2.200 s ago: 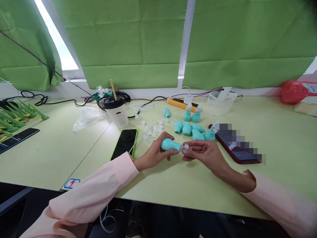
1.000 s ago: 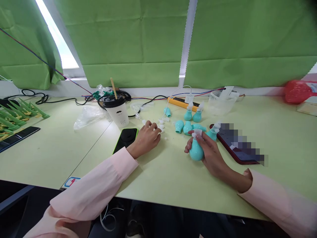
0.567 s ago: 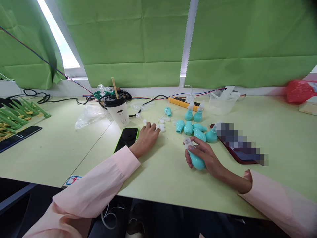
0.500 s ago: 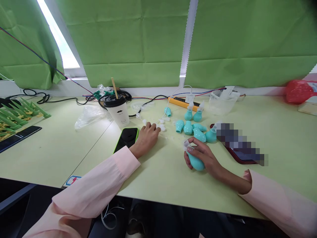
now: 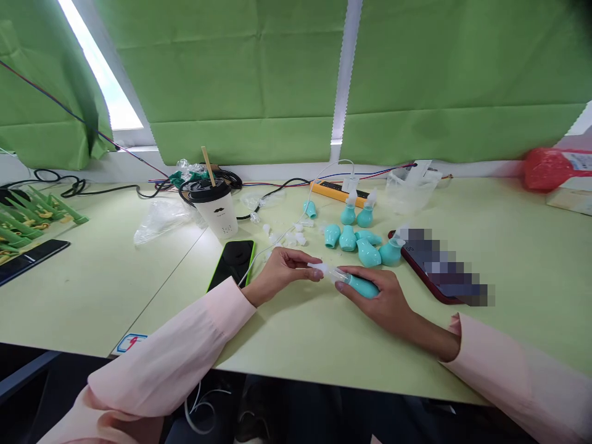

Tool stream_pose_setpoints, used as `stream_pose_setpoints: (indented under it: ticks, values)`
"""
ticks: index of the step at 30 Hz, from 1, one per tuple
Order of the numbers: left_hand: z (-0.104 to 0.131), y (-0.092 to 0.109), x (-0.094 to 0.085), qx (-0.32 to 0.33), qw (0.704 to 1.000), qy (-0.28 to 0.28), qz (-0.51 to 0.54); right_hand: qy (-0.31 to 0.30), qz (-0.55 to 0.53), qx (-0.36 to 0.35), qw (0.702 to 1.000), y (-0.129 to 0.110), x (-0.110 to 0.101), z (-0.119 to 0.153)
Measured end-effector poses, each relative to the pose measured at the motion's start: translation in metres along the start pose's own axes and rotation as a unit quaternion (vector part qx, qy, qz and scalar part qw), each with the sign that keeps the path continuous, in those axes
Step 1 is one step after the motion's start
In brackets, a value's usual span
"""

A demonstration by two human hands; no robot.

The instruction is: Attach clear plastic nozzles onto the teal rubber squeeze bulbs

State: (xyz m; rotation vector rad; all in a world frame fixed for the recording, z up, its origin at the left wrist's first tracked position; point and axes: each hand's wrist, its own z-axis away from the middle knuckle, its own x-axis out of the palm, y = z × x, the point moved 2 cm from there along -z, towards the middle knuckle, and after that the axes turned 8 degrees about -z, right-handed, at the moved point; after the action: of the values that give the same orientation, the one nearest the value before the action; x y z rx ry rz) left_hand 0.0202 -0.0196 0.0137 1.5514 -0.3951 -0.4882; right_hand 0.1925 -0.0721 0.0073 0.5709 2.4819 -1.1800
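**Hands meet again over the teal bulb**

The pale green worktop (image 5: 324, 333) runs wide under the green blinds, with a lidded paper cup (image 5: 215, 208) standing on its far left and a black phone in a green case (image 5: 232, 264) lying just near of it. A second phone in a red case (image 5: 437, 271) lies to the right. Between them, on the far side, sits a cluster of loose teal bulbs (image 5: 358, 237), with small clear caps (image 5: 287, 237) scattered to their left.

The right hand (image 5: 379, 296) rests low on the worktop, fingers curled round a teal bulb (image 5: 362, 286) that lies on its side, nozzle pointing left. Half a second ago that bulb was tipped more upright in the same hand. The left hand (image 5: 282, 271), which was then out among the caps, has come back near; its thumb and fingertips are pinched on a small clear tip (image 5: 324, 269), held right at the bulb's clear nozzle end.
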Motion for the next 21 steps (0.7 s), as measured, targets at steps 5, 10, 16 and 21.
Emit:
stream_pose_setpoints:
  ticks: [5, 10, 16, 21]
  values:
    - [-0.0018, -0.0017, -0.0014, -0.010, 1.000, -0.018, -0.001, -0.009, 0.046, -0.100, 0.994, -0.0032, 0.0003, 0.0021]
    - [-0.0012, -0.0002, 0.0012, -0.012, 0.999, -0.037, 0.000, -0.043, 0.142, -0.155, 0.977, -0.0037, 0.0009, 0.0050]
    - [0.0013, 0.0034, 0.0018, -0.003, 0.997, -0.071, -0.029, -0.043, 0.214, -0.194, 0.956, -0.0057, -0.0018, 0.0049]
    - [0.0026, 0.0063, 0.0017, -0.002, 0.994, -0.083, -0.072, -0.097, 0.167, -0.195, 0.961, -0.0012, -0.0038, 0.0010]
